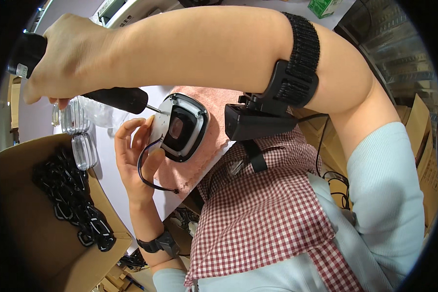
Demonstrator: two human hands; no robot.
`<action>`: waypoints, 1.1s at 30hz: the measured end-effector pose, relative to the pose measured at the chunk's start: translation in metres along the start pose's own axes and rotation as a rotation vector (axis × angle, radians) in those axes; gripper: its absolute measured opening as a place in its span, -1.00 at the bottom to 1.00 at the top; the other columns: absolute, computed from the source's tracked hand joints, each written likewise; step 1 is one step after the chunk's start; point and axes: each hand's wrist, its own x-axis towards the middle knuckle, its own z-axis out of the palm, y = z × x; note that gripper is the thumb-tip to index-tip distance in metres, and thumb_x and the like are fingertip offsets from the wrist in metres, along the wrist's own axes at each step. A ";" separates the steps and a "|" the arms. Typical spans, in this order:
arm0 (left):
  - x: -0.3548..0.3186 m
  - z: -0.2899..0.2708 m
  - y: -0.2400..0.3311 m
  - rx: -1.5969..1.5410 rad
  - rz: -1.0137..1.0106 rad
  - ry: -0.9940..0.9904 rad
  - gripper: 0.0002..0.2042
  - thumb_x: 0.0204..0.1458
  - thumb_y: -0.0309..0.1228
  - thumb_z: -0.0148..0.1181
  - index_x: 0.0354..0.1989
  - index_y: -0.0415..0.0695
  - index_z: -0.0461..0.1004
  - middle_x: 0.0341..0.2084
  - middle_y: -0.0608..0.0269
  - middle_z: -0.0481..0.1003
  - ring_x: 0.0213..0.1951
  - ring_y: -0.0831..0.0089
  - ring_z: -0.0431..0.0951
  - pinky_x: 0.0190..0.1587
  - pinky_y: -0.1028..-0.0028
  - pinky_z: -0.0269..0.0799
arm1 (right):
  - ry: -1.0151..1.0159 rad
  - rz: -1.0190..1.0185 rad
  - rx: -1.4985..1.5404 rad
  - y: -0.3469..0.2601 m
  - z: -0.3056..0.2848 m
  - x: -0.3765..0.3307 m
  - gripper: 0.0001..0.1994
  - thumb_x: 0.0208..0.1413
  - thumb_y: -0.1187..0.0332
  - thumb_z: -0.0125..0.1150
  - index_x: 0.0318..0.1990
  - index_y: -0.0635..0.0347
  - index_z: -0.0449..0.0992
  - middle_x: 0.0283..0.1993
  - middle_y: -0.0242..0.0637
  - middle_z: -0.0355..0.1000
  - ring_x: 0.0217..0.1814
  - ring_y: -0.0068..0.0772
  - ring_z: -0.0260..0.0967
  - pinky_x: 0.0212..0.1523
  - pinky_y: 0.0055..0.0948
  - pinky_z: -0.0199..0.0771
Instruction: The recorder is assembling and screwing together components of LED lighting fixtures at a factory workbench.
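Observation:
My right hand (65,61) is wrapped round a black electric screwdriver (119,100), its forearm reaching across the top of the view. The screwdriver's thin bit meets the pale plate (161,121) on a rounded black housing (190,129). This housing has a silver inner rim and a dark, lens-like window (176,129). My left hand (137,160) grips the plate side, fingers behind it and thumb in front. From the housing a dark cable (140,168) loops down past the thumb, ending in a small connector (175,191). Underneath lies a pink cloth (216,104).
A cardboard box (14,194) with a heap of black-and-clear parts (75,199) stands left of the white table (109,170). Clear rounded parts (84,152) are stacked at the table's edge. A black device (250,121) is strapped to my right arm.

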 end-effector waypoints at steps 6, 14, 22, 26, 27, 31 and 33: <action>-0.001 0.007 -0.004 0.047 -0.010 -0.007 -0.27 -0.05 -0.39 0.55 0.26 -0.22 0.24 0.15 0.03 0.38 0.26 0.20 0.41 0.34 0.27 0.25 | 0.042 -0.002 -0.014 0.010 -0.001 -0.002 -0.69 -0.06 0.22 0.43 -0.43 0.39 0.64 -0.42 -0.15 0.64 -0.37 -0.43 0.64 -0.21 -0.53 0.63; -0.002 0.010 -0.017 0.256 0.150 -0.065 -0.31 -0.01 -0.47 0.49 0.28 -0.21 0.24 0.21 0.05 0.37 0.30 0.20 0.38 0.40 0.24 0.19 | -0.015 -0.097 0.017 0.015 -0.006 -0.015 -0.72 -0.10 0.23 0.44 -0.42 0.33 0.63 -0.44 -0.16 0.63 -0.37 -0.40 0.62 -0.22 -0.46 0.61; -0.002 0.016 -0.022 0.437 0.249 0.008 -0.33 -0.14 -0.71 0.40 0.22 -0.26 0.29 0.10 0.06 0.33 0.13 0.25 0.46 0.24 0.28 0.41 | -0.113 -0.212 -0.018 0.015 -0.005 -0.026 -0.66 -0.18 0.24 0.49 -0.37 0.38 0.62 -0.42 -0.06 0.61 -0.37 -0.31 0.61 -0.25 -0.37 0.60; -0.001 0.014 -0.019 0.461 0.264 -0.004 -0.33 -0.14 -0.65 0.43 0.22 -0.28 0.29 0.10 0.03 0.35 0.09 0.22 0.50 0.19 0.28 0.45 | -0.066 -0.235 0.129 0.021 -0.004 -0.027 -0.69 -0.19 0.27 0.47 -0.40 0.37 0.61 -0.46 -0.08 0.59 -0.41 -0.34 0.58 -0.31 -0.38 0.57; 0.000 0.014 -0.018 0.462 0.270 0.009 -0.33 -0.14 -0.65 0.43 0.22 -0.28 0.29 0.10 0.03 0.35 0.09 0.22 0.50 0.19 0.28 0.45 | -0.057 -0.230 0.139 0.020 -0.003 -0.028 -0.71 -0.19 0.28 0.47 -0.41 0.36 0.60 -0.47 -0.11 0.58 -0.42 -0.36 0.57 -0.33 -0.39 0.56; -0.005 0.015 -0.017 0.459 0.274 0.013 -0.32 -0.14 -0.62 0.45 0.22 -0.29 0.29 0.09 0.01 0.34 0.10 0.23 0.47 0.18 0.30 0.44 | -0.020 -0.210 0.177 0.014 -0.007 -0.028 -0.76 -0.17 0.34 0.43 -0.44 0.35 0.55 -0.53 -0.22 0.53 -0.48 -0.44 0.54 -0.43 -0.44 0.52; -0.006 0.015 -0.020 0.379 0.256 0.021 -0.33 -0.13 -0.60 0.45 0.22 -0.28 0.29 0.10 0.02 0.32 0.11 0.23 0.45 0.20 0.30 0.42 | -0.013 -0.202 0.198 0.013 -0.009 -0.029 -0.78 -0.16 0.37 0.41 -0.46 0.34 0.53 -0.55 -0.27 0.50 -0.51 -0.49 0.52 -0.48 -0.47 0.50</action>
